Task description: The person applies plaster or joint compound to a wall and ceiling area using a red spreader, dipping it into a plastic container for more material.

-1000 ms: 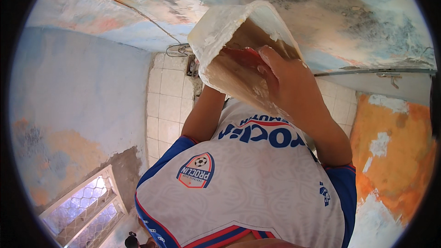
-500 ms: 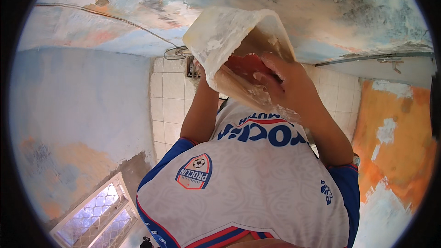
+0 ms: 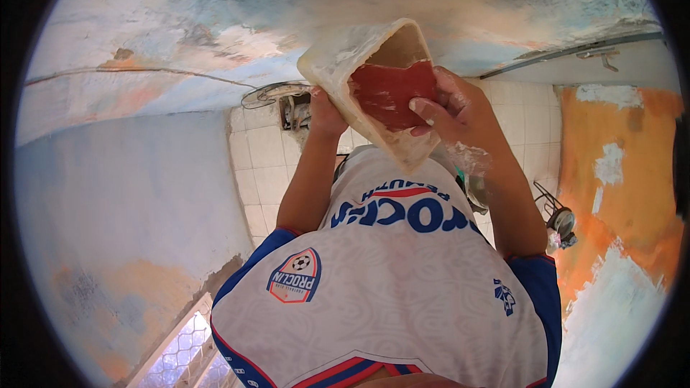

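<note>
My left hand is closed on the left side of a whitish plastic tub smeared with white paste. The tub is tilted, its mouth turned toward me, and most of my left fingers are hidden behind it. In my right hand is a red flat scraper, pinched at its right edge between thumb and fingers. White streaks mark the scraper, which lies across the tub's mouth. Whitish paste also coats my right thumb and wrist.
Ahead is a patchy painted wall with a thin cable along it. A small box stands on the tiled floor. To the right are an orange wall and a dark wire-framed object; a grilled window is lower left.
My right hand has turned and drawn back toward the tub's right rim, so more of the red scraper shows. The tub has turned slightly, and the view has shifted.
</note>
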Demonstrator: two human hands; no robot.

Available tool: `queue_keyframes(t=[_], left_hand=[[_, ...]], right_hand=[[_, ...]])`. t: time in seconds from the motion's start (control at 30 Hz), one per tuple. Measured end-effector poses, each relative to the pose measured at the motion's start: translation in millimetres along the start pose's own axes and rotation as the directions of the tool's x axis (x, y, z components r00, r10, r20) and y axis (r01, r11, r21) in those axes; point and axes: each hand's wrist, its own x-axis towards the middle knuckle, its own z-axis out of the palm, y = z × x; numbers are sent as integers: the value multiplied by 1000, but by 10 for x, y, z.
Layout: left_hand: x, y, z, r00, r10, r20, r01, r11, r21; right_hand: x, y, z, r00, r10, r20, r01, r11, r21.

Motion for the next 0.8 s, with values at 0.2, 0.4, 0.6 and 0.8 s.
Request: queue_keyframes(t=[0.2, 0.4, 0.6, 0.8], left_hand=[[143, -175, 233, 979, -171, -115, 161, 983, -93], [421, -413, 687, 967, -213, -143, 187, 967, -176], [683, -668, 1176, 950, -295, -106, 263, 933, -246], [832, -968, 1562, 937, -331, -110, 294, 919, -264]], right_hand=[[-69, 20, -447, 992, 16, -129, 8, 982, 187], [-182, -31, -898, 954, -75, -290, 191, 899, 393], [-260, 98, -1487, 925, -89, -370, 308, 746, 590], [-368, 133, -2067, 891, -170, -422, 422, 654, 628]])
